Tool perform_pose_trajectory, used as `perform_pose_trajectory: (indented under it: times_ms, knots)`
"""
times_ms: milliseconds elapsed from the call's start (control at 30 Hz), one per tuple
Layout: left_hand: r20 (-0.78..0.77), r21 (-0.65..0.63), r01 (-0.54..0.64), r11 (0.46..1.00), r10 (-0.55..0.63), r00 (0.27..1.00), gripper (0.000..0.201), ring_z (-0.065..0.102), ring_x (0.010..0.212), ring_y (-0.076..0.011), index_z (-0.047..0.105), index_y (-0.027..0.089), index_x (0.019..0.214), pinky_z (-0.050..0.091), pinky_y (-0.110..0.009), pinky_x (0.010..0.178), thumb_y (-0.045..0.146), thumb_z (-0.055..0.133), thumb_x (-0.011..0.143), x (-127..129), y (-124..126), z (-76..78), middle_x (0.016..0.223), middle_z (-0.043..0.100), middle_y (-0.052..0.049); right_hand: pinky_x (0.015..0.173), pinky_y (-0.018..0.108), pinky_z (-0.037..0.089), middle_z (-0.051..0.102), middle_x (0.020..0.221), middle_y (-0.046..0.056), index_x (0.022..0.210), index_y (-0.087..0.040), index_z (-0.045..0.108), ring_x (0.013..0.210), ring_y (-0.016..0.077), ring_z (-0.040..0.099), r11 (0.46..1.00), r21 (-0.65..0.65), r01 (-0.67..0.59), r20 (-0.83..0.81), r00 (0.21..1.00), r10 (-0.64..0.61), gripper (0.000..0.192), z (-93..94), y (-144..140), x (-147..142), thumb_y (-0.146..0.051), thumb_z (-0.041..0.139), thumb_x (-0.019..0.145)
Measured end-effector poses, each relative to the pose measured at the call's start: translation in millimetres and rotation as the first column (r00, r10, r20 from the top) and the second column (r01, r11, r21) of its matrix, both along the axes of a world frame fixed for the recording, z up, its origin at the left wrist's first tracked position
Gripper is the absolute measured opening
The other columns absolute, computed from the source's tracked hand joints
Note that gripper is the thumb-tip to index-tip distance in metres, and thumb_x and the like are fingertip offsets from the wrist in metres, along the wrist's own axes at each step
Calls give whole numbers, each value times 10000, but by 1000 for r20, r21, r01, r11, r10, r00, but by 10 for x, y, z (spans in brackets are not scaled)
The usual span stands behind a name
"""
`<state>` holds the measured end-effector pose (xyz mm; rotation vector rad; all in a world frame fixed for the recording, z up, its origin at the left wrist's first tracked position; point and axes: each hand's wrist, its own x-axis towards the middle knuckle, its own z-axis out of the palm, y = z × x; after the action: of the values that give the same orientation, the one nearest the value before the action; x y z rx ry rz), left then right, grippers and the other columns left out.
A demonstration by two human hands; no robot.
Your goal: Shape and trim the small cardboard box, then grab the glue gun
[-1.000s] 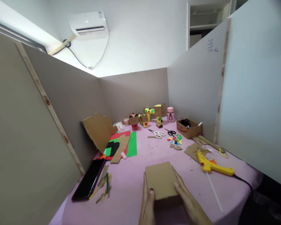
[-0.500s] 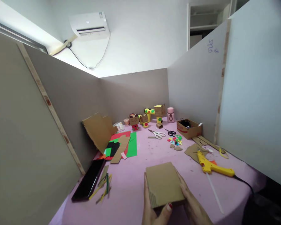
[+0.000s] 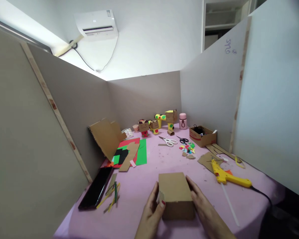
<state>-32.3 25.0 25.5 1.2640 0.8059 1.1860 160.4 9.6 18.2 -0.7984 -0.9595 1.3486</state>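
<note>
A small brown cardboard box (image 3: 176, 187) sits at the near middle of the table, its flat top and front side facing me. My left hand (image 3: 150, 210) grips its left side, the thumb with a red nail resting at the front left corner. On the opposite side, my right hand (image 3: 203, 205) presses along the box with its fingers pointing forward. Both palms are partly hidden. Rough corrugated edging shows on the box's left edge, close to my thumb. To the right lies a yellow hot glue gun (image 3: 229, 177) with a white glue stick (image 3: 230, 204) below it.
Left are a black tablet-like slab (image 3: 96, 189), coloured strips (image 3: 112, 196), coloured sheets (image 3: 142, 152) and leaning cardboard (image 3: 104, 137). Farther back are white scissors (image 3: 170, 142), black scissors (image 3: 183, 139), paper cutouts (image 3: 188, 148), cardboard figures (image 3: 144, 127), a pink flask (image 3: 182, 121) and a supply carton (image 3: 201, 137).
The box has tilted down and settled onto the table, showing more of its front. My left hand has shifted from beneath its near edge to its left side.
</note>
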Motion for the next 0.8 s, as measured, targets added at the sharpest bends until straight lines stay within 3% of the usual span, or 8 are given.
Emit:
perform_pose_trajectory:
  times_ms: [100, 200, 433, 567, 700, 800]
  knots:
    - [-17, 4, 2, 1000, -2, 1000, 569, 301, 1393, -233, 434, 217, 1368, 245, -400, 1154, 393, 577, 847, 4, -8, -11, 1509, 351, -95, 1074, 419, 329, 210, 1553, 158, 1495, -208, -11, 1373, 275, 312, 992, 53, -115, 70, 991, 111, 1191, -32, 12, 19, -521, 770, 652]
    - [-57, 19, -11, 1000, 12, 998, 549, 335, 1378, -221, 446, 192, 1357, 264, -386, 1146, 390, 561, 859, 40, -25, 79, 1502, 363, -113, 1102, 442, 254, 234, 1536, 183, 1493, -197, -26, 1368, 292, 311, 988, 102, -113, 187, 978, 93, 1247, 8, 40, 43, -429, 821, 608]
    - [-19, 4, -129, 992, 130, 991, 511, 493, 1261, -269, 513, 187, 1274, 450, -370, 1002, 450, 565, 839, 86, 40, 184, 1418, 488, -139, 933, 429, 454, 532, 1291, 173, 1456, -191, 218, 1118, 317, 575, 999, -39, -22, 10, 1000, 22, 1104, 117, 157, 54, -493, 813, 576]
    - [0, -12, -115, 993, 115, 993, 506, 479, 1271, -265, 529, 189, 1236, 422, -375, 1033, 454, 604, 812, 83, 29, 230, 1407, 503, -130, 907, 444, 467, 613, 1197, 146, 1435, -197, 298, 1122, 329, 566, 997, -81, -9, -12, 1000, 8, 985, 132, 130, 52, -580, 739, 643]
    - [78, -176, -197, 964, 213, 974, 514, 433, 1308, -303, 613, 173, 1171, 353, -434, 1087, 532, 560, 806, 85, -2, 288, 1327, 587, -119, 962, 431, 423, 544, 1341, 97, 1334, -271, 473, 1230, 302, 481, 997, -34, 63, 14, 998, -62, 713, 168, 68, 50, -654, 603, 746]
    - [222, -304, -150, 941, 223, 949, 502, 478, 1272, -308, 628, 158, 1153, 368, -454, 1071, 527, 524, 830, 138, -26, 331, 1244, 649, -126, 958, 402, 436, 618, 1263, 68, 1294, -295, 516, 1158, 278, 553, 997, 11, 71, -9, 997, -70, 624, 232, 15, 16, -516, 708, 742]
